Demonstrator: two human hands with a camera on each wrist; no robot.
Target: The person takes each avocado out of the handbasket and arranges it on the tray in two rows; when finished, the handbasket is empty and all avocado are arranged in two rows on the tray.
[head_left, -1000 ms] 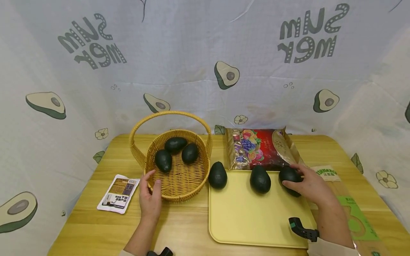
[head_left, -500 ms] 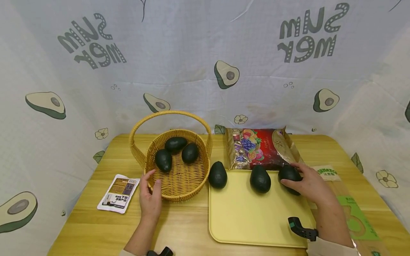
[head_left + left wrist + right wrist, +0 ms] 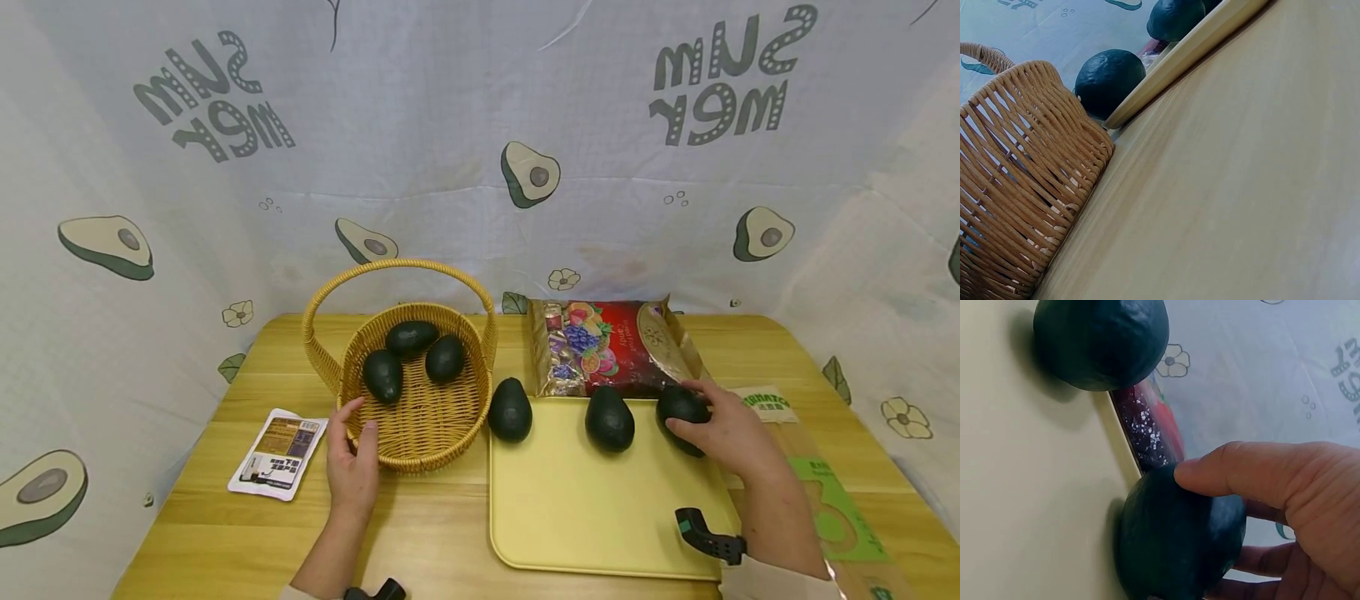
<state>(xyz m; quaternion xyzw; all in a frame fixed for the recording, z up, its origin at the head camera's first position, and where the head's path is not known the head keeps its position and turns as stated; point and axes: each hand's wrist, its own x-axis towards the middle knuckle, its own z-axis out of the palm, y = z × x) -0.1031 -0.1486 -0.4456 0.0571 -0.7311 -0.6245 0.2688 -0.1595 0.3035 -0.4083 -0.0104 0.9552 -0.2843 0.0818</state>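
The right hand (image 3: pixel 731 433) is grasping the rightmost avocado (image 3: pixel 679 410) at the far right of the yellow tray (image 3: pixel 585 508), its thumb and fingers curling round the fruit. Two more avocados (image 3: pixel 610 419) are resting along the tray's far edge. The left hand (image 3: pixel 352 475) is resting at the near left rim of the wicker basket (image 3: pixel 438 457), its fingers relaxed. Three other avocados (image 3: pixel 383 376) are lying inside the basket on the desk (image 3: pixel 427 542).

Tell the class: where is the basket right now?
In the head view, the basket stands left of centre, between the white packet and the tray.
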